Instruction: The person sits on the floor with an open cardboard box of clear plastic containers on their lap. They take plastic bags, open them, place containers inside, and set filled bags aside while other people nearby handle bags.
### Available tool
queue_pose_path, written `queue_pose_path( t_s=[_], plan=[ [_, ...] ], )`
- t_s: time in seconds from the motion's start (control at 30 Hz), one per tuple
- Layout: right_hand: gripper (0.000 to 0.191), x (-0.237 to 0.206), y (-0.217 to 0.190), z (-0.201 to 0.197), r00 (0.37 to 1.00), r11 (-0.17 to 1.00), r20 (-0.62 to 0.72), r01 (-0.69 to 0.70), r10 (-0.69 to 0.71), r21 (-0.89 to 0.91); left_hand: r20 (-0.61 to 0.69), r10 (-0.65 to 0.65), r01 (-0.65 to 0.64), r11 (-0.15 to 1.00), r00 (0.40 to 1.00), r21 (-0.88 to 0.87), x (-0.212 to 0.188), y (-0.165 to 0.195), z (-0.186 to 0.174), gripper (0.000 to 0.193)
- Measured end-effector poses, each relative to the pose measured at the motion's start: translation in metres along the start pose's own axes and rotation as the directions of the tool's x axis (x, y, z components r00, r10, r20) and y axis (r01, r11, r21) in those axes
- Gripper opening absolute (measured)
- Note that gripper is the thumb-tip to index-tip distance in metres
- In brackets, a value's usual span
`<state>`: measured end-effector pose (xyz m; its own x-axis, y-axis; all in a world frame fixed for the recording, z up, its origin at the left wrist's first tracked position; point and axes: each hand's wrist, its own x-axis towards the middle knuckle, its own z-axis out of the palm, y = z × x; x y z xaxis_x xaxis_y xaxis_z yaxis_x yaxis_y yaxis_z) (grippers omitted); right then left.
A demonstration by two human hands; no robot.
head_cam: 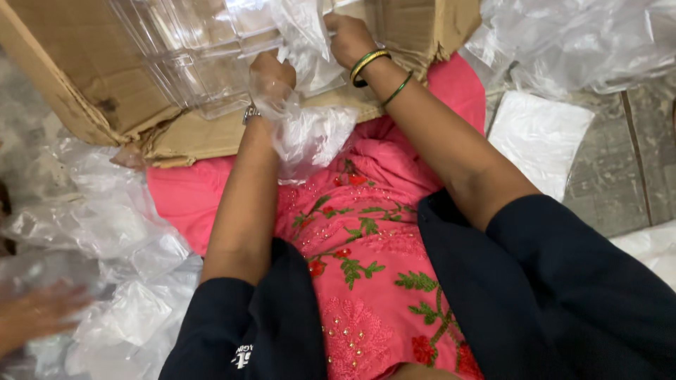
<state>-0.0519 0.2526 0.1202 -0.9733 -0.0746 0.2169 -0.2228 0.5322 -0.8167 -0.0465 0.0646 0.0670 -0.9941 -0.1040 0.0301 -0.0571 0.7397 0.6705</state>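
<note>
Head view: left hand (271,70) and right hand (346,39) clutch plastic bag (310,127).

Both arms reach forward; left hand (271,70) and right hand (348,39) seemingly clenched.

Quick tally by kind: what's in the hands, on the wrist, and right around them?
Clear plastic bags in the left hand and right hand: 1
Clear plastic trays: 1 stack, number of trays cannot be told
Cardboard boxes: 1
Bangles on the right wrist: 2
White flat packs on the floor: 1
Total: 6
</note>
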Motion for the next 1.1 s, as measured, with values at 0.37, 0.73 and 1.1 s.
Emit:
queue_pose_path(
  t_s=[0.37,0.73,1.1],
  plan=[
    [0.014,-0.072,0.023,-0.057,0.993,0.992,-0.098,-0.046,0.058,0.117,0.100,-0.011,0.094,0.453,0.995,-0.887,-0.072,0.057,-0.070,0.028],
    [0.029,-0.175,-0.034,-0.077,0.932,0.252,0.361,-0.343,-0.025,0.905,0.036,0.277,-0.141,0.591,0.960,-0.794,-0.162,0.093,-0.092,0.025],
    [0.047,-0.235,0.004,-0.148,0.947,0.274,0.311,-0.320,0.077,0.907,0.058,0.301,-0.224,0.813,0.952,-0.538,-0.162,0.079,-0.043,0.020]
  ],
)
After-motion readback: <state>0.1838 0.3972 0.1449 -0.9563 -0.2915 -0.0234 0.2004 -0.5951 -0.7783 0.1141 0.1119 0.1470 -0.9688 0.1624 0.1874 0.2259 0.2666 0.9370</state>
